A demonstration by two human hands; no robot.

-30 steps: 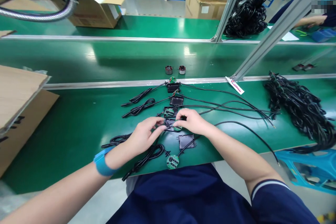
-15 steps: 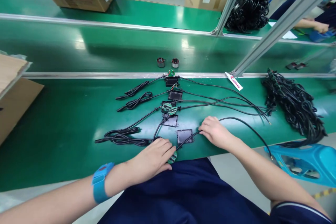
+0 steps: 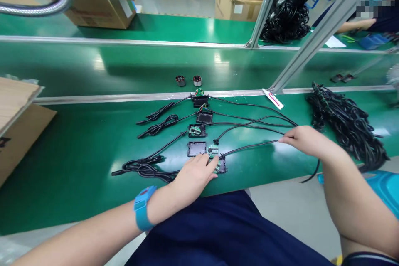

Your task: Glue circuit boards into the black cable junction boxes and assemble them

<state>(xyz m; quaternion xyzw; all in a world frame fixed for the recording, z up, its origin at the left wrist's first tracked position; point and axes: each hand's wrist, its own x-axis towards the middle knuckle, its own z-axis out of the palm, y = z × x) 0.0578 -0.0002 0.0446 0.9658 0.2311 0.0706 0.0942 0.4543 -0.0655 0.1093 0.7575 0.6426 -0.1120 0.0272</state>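
My left hand [image 3: 193, 178], with a blue wrist strap [image 3: 144, 208], has its fingers closed around a green circuit board [image 3: 217, 167] at the nearest black plastic case [image 3: 222, 165]; the fingers partly cover both. Just beyond the fingertips lies another circuit board [image 3: 213, 150]. A black cable [image 3: 249, 146] runs from the nearest case to my right hand [image 3: 304, 141], which pinches it. Its free end hangs by the table edge. Farther back, a case without a board [image 3: 197, 149] and a case with a board [image 3: 195, 130] lie in line with two more black cases [image 3: 204, 117].
Coiled black cables [image 3: 158, 170] lie left of the cases. A large cable bundle [image 3: 346, 124] is on the right, near a glue tube [image 3: 273, 99]. Two motor-like rings [image 3: 197, 80] stand behind the rail. Cardboard boxes [image 3: 25, 133] flank the left; a co-worker's arm [image 3: 357, 25] shows far right.
My right hand has slid right along the cable, which is now straighter. My left hand has moved right and away from me, bringing the circuit board to the nearest case. The view has shifted slightly.
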